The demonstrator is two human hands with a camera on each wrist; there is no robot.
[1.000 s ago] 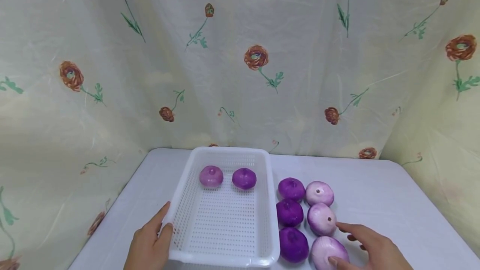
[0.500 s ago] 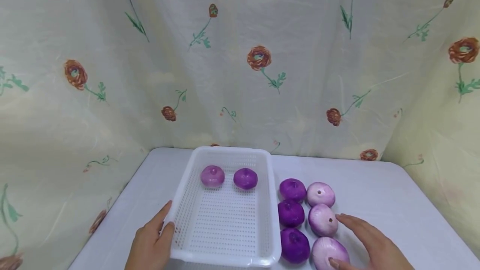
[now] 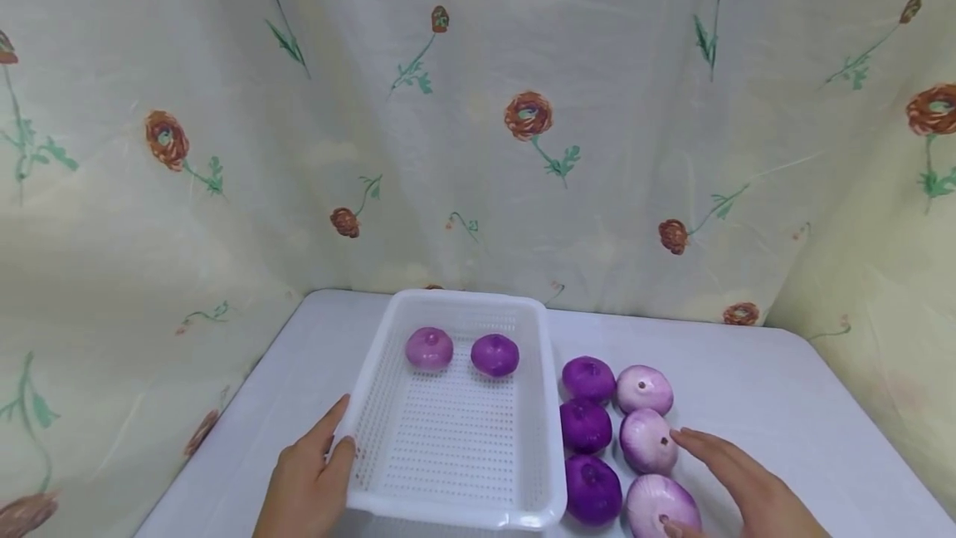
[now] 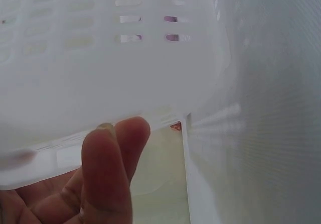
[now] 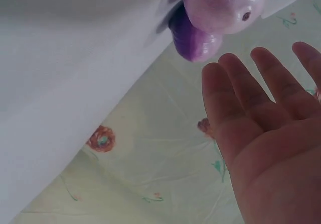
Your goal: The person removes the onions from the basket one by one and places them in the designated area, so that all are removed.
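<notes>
In the head view, my left hand (image 3: 308, 476) grips the left rim of a white perforated plastic basket (image 3: 548, 438) near its front corner. The left wrist view has the thumb and fingers at the edge of the basket (image 4: 115, 83). Two purple onions, a paler one (image 3: 429, 349) and a darker one (image 3: 495, 355), sit at the basket's far end. My right hand (image 3: 754, 484) is beside the pale onions on the right, fingers extended. Its index fingertip is by the middle pale onion (image 3: 648, 442), its thumb at the nearest pale onion (image 3: 661, 506). The right wrist view has the palm (image 5: 281, 169) with nothing in it.
Three dark purple onions (image 3: 593, 490) line the basket's right side, with three pale ones in a row beyond them. All stand on a white-covered table (image 3: 777, 388). A flower-printed curtain (image 3: 478, 148) surrounds the table at the back and sides.
The head view has shifted a little, so everything sits slightly farther right. My right fingers have straightened, and the index fingertip has risen slightly along the middle pale onion. The left hand keeps its grip.
</notes>
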